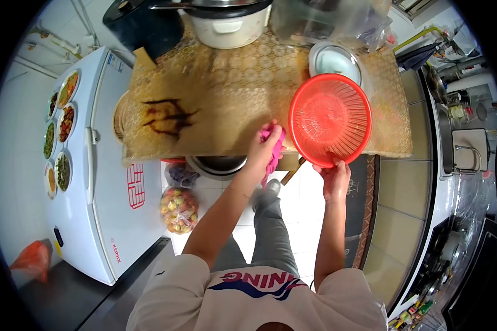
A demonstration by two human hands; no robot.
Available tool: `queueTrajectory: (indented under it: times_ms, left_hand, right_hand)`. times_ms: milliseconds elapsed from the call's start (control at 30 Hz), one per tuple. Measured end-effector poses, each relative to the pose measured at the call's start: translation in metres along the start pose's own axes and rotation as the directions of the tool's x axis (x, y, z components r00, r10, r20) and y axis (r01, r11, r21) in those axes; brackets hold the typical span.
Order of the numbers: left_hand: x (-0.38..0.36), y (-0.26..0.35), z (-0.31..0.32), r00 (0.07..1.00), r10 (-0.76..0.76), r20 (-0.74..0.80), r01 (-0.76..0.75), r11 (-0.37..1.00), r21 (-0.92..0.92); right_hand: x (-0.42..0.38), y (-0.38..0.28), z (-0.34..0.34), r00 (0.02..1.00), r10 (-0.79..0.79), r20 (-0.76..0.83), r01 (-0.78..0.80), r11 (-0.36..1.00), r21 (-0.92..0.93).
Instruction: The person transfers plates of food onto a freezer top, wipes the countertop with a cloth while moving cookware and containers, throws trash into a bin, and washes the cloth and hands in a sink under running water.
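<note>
Nearest is the wearer's white shirt (248,303), with both forearms extended toward the table. The right hand (337,179) holds the near rim of a red plastic colander (331,118). Its fingers are set narrow on the rim; the colander body extends away from the fingertips to the far side, with its open side facing up. Whether the colander base touches the table cannot be determined. The left hand (264,146) is at the near table edge, to the left of the colander and apart from it. Its fingers are closed around a bunched pink cloth (274,154); the cloth lies within the grasp, and a loose end hangs below the fingers on the near side.

On the floor, left of the left forearm, is a clear bag of round fruit (179,211). A metal basin (218,165) sits under the near table edge.

The table carries a patterned cover (248,71), with a dark stain (168,117) on its left part. A round dish (338,59) is just beyond the colander, partly covered by it. Along the far side, left to right: a dark cylindrical container (143,27), a white pot (227,30) and a clear plastic bag (309,22).
</note>
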State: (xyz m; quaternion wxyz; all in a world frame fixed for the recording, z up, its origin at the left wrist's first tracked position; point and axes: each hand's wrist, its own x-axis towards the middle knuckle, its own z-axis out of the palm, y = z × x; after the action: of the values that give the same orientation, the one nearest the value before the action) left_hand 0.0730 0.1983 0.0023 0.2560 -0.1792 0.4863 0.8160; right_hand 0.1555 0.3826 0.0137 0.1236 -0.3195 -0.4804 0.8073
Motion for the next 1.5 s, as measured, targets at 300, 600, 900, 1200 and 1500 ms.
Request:
queueTrajectory:
  times_ms: [300, 600, 900, 1200, 1500]
  left_hand:
    - [-0.100, -0.007, -0.114, 0.999, -0.020, 0.046, 0.017, 0.999, 0.050]
    - [-0.146, -0.048, -0.184, 0.994, -0.002, -0.112, 0.007, 0.999, 0.045]
    - [-0.172, -0.099, -0.230, 0.964, 0.051, -0.261, -0.046, 0.999, 0.025]
    - [-0.168, -0.099, -0.272, 0.947, -0.042, -0.317, 0.035, 0.999, -0.027]
    - [-0.052, -0.095, -0.270, 0.947, 0.000, -0.321, -0.017, 0.999, -0.051]
  right_hand:
    - [-0.117, 0.086, 0.040, 0.997, 0.081, 0.000, -0.081, 0.997, 0.012]
    - [-0.172, 0.151, 0.029, 0.988, 0.154, -0.033, -0.157, 0.968, -0.195]
    - [-0.180, 0.207, -0.001, 0.924, 0.378, 0.057, -0.348, 0.894, -0.282]
    - [-0.182, 0.241, 0.025, 0.887, 0.438, 0.147, -0.384, 0.876, -0.292]
    - [-0.153, 0.255, 0.033, 0.900, 0.423, 0.105, -0.395, 0.894, -0.211]
